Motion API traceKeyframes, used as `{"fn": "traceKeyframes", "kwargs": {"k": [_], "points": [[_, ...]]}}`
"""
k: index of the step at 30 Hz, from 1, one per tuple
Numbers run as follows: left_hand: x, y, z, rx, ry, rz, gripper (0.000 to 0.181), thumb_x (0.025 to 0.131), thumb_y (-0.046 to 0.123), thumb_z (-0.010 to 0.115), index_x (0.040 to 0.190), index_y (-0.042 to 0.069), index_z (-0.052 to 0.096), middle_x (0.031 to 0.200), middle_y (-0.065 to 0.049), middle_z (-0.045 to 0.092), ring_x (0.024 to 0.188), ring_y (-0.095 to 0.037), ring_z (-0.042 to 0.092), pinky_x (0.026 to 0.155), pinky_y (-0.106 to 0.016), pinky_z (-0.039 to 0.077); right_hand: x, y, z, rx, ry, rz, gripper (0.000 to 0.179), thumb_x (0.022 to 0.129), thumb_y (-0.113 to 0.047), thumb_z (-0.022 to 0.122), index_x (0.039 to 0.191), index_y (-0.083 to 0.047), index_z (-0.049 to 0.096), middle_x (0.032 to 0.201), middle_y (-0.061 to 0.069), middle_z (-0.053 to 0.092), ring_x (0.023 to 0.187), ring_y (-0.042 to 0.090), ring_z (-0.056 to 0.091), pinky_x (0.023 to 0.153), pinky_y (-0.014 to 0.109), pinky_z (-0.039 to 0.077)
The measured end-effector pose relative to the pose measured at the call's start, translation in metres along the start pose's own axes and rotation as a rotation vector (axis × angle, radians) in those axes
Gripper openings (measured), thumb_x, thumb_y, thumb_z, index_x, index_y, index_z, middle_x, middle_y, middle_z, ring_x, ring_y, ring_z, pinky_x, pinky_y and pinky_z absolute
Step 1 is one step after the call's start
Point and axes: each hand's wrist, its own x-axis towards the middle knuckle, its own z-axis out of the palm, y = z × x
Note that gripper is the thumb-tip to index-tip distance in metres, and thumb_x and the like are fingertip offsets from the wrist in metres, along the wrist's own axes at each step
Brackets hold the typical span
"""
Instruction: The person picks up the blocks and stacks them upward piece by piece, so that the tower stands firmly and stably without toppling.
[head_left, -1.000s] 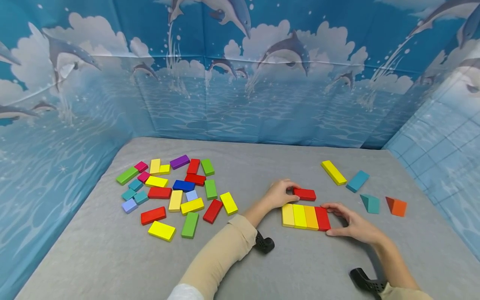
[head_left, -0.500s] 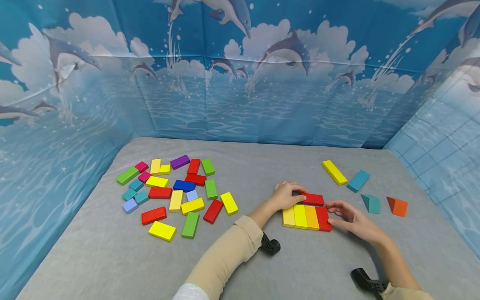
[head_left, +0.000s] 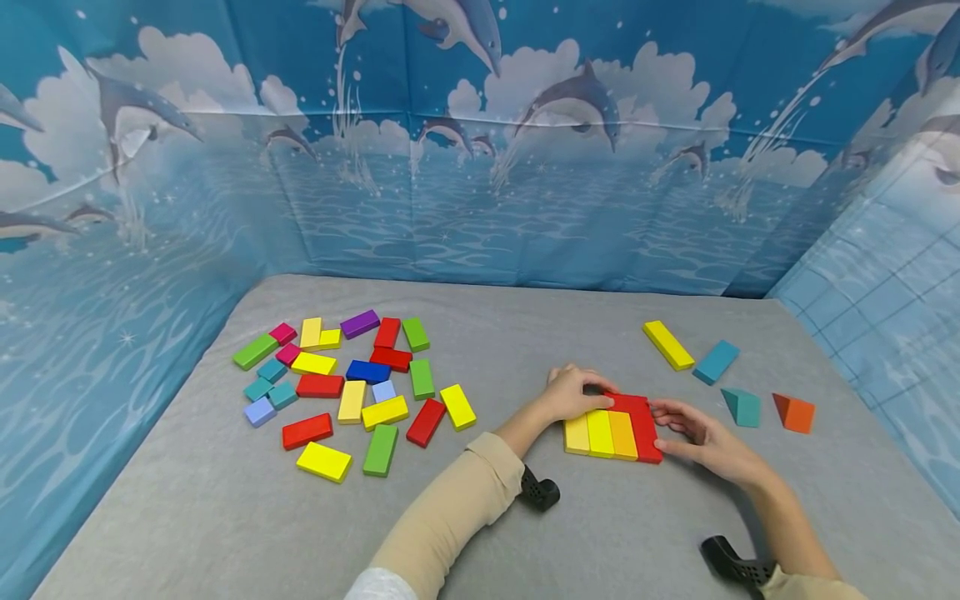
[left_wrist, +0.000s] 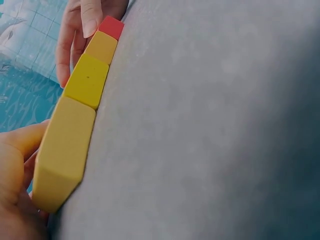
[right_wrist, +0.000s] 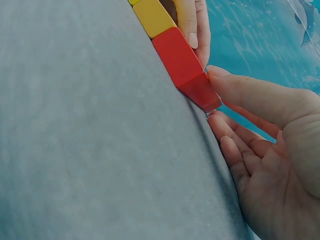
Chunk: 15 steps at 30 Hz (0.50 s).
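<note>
In the head view a row lies flat on the grey cloth: a pale yellow block (head_left: 577,436), a bright yellow block (head_left: 600,435), an orange-yellow block (head_left: 623,436) and, at the right end, a red block (head_left: 647,440). Along the row's far side my left hand (head_left: 567,394) pinches a second red block (head_left: 628,403), laid crosswise against it; the fingers cover its left part. My right hand (head_left: 705,440) is at the right end, thumb touching the end red block (right_wrist: 181,57) in the right wrist view, its other fingers relaxed beside the corner.
Many loose coloured blocks, including a green block (head_left: 380,450), lie scattered at the left. At the back right are a yellow block (head_left: 668,345), a blue block (head_left: 716,362), a teal triangular block (head_left: 742,407) and an orange triangular block (head_left: 793,413). Dolphin-print curtains (head_left: 480,217) surround the surface.
My left hand has slid the crosswise red block right and against the row's far side. My right hand's thumb has shifted from the near corner up along the end red block.
</note>
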Motion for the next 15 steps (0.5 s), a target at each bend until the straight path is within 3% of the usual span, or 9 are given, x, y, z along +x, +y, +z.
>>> {"fn": "traceKeyframes", "kwargs": {"k": [9, 15], "points": [[-0.002, -0.001, -0.002, 0.002, -0.015, 0.028, 0.028, 0.09, 0.034, 0.057, 0.115, 0.026, 0.065, 0.114, 0.011, 0.061, 0.107, -0.006, 0.044, 0.09, -0.028, 0.024, 0.0, -0.001, 0.0, -0.009, -0.007, 0.008, 0.058, 0.086, -0.014, 0.063, 0.133, 0.006, 0.035, 0.131, 0.025, 0.039, 0.102, -0.005, 0.046, 0.086, 0.007, 0.037], [-0.014, -0.008, -0.016, -0.175, -0.039, 0.106, 0.034, 0.092, 0.027, 0.055, 0.123, 0.014, 0.059, 0.122, 0.002, 0.058, 0.114, -0.009, 0.048, 0.099, -0.025, 0.029, 0.0, -0.002, 0.001, -0.015, 0.002, 0.011, 0.058, 0.086, -0.013, 0.063, 0.133, 0.005, 0.036, 0.13, 0.025, 0.04, 0.101, -0.005, 0.047, 0.085, 0.008, 0.038]]}}
